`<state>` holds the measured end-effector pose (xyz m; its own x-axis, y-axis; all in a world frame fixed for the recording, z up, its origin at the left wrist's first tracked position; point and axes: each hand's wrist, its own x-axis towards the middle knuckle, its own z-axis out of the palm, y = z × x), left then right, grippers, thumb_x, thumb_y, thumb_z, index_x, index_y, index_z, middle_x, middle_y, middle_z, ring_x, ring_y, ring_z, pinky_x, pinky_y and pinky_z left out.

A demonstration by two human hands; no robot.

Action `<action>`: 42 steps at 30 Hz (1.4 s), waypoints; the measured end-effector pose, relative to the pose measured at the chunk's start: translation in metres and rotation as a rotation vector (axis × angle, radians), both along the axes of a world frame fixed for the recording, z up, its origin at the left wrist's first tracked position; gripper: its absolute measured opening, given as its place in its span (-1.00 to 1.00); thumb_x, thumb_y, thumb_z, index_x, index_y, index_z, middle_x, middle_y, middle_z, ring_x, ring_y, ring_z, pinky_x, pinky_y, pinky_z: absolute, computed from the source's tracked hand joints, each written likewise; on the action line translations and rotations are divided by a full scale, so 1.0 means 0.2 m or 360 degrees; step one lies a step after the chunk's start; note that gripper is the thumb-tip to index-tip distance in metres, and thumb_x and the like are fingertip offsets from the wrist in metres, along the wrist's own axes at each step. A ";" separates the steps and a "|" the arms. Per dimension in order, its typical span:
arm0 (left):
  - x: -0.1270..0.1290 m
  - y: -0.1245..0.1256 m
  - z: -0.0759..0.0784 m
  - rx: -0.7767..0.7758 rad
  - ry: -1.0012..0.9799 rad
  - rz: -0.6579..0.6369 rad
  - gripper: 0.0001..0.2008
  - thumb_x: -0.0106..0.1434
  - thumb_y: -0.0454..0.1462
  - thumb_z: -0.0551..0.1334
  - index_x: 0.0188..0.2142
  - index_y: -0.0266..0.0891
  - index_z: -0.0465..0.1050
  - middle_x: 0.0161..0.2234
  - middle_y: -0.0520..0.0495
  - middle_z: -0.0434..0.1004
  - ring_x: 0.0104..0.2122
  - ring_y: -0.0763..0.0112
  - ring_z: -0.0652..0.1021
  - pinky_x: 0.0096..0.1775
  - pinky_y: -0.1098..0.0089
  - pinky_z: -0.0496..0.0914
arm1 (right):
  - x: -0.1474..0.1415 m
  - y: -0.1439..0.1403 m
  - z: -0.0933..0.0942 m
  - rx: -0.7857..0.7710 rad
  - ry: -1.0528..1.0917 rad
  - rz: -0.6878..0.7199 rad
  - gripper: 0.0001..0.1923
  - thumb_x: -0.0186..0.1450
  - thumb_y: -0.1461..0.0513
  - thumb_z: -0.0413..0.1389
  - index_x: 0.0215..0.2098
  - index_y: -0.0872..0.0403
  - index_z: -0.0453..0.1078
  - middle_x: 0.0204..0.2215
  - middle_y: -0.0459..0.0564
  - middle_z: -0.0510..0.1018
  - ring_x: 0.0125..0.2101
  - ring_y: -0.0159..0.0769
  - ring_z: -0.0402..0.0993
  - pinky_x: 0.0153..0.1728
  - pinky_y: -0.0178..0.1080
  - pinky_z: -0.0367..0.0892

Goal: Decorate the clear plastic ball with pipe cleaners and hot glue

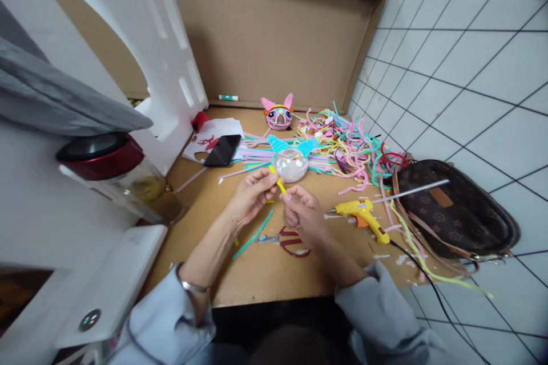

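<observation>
White wall tiles stand on the right side, and a tall cardboard panel closes the back of the brown table. Above the middle of this table, the left hand and the right hand hold one thin yellow strip between them. Its long axis is slanted: the upper end points away and to the left, past the left fingertips, and the lower end comes down to the right fingertips. Each thumb is closed with the fingers in a narrow pinch on the strip.

Just beyond the strip, slightly to the right, is the clear ball with two blue ears. The left fingertips seem nearer to it; at this small size one cannot tell surely if the strip touches the ball. Both forearms come from the near edge and converge, the right hand a little lower. Red-handled scissors lie below the hands, and the yellow glue gun rests to the right.
</observation>
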<state>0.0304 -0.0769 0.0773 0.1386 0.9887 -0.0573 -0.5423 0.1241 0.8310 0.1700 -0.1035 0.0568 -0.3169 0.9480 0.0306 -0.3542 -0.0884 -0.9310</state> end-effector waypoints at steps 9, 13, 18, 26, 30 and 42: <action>0.01 0.00 -0.01 0.0107 0.0118 0.0126 -0.50 -0.26 -0.12 0.61 -0.53 -0.31 0.38 -0.64 0.14 0.35 -0.66 0.69 0.28 -0.59 0.61 0.17 | 0.01 -0.02 0.01 0.0219 -0.0258 -0.0241 -0.72 0.20 0.01 0.17 -0.43 0.02 0.27 -0.77 -0.36 0.11 -0.72 -0.54 -0.10 -0.65 -0.38 -0.11; 0.03 0.01 -0.03 0.0198 0.0269 0.0200 -0.51 -0.18 -0.07 0.57 -0.58 -0.29 0.33 -0.68 0.15 0.27 -0.68 0.68 0.22 -0.62 0.58 0.11 | 0.02 -0.04 0.01 0.0697 -0.0816 -0.0588 -0.83 0.30 0.13 0.05 -0.41 0.02 0.33 -0.63 -0.23 0.29 -0.61 -0.46 0.16 -0.53 -0.35 0.07; 0.02 0.00 -0.01 0.0141 0.0279 0.0114 -0.52 -0.19 -0.11 0.56 -0.57 -0.26 0.27 -0.69 0.17 0.25 -0.70 0.68 0.22 -0.64 0.59 0.07 | 0.04 -0.04 -0.03 0.1073 -0.1270 -0.0784 -0.83 0.34 0.21 -0.04 -0.36 0.02 0.35 -0.53 -0.12 0.42 -0.50 -0.36 0.34 -0.44 -0.31 0.14; -0.01 0.00 0.00 0.0061 0.0105 -0.0052 -0.50 -0.16 -0.06 0.57 -0.48 -0.29 0.34 -0.62 0.07 0.42 -0.65 0.67 0.30 -0.60 0.61 0.16 | 0.02 -0.02 0.00 0.0546 -0.0771 -0.0494 -0.76 0.29 0.06 0.05 -0.43 0.03 0.29 -0.67 -0.27 0.17 -0.65 -0.48 0.03 -0.58 -0.36 -0.04; -0.02 0.00 0.00 0.0062 0.0073 -0.0093 -0.54 -0.12 -0.10 0.56 -0.45 -0.30 0.37 -0.58 0.02 0.46 -0.64 0.65 0.33 -0.59 0.60 0.18 | 0.03 -0.01 0.02 0.0339 -0.0569 -0.0402 -0.72 0.22 0.01 0.11 -0.44 0.03 0.27 -0.71 -0.32 0.07 -0.67 -0.51 -0.10 -0.61 -0.36 -0.11; -0.03 0.04 0.00 0.0050 -0.0014 0.0265 -0.68 -0.17 -0.31 0.51 -0.45 -0.32 0.46 -0.65 0.12 0.33 -0.66 0.70 0.23 -0.63 0.64 0.06 | 0.03 0.00 0.00 0.0263 -0.0506 -0.0402 -0.71 0.18 0.01 0.16 -0.47 0.03 0.28 -0.72 -0.33 0.08 -0.68 -0.54 -0.10 -0.62 -0.37 -0.15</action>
<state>0.0239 -0.0690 0.0776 -0.0270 0.9993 -0.0254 -0.5607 0.0059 0.8280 0.1762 -0.1038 0.0577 -0.0940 0.9875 0.1266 -0.0391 0.1234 -0.9916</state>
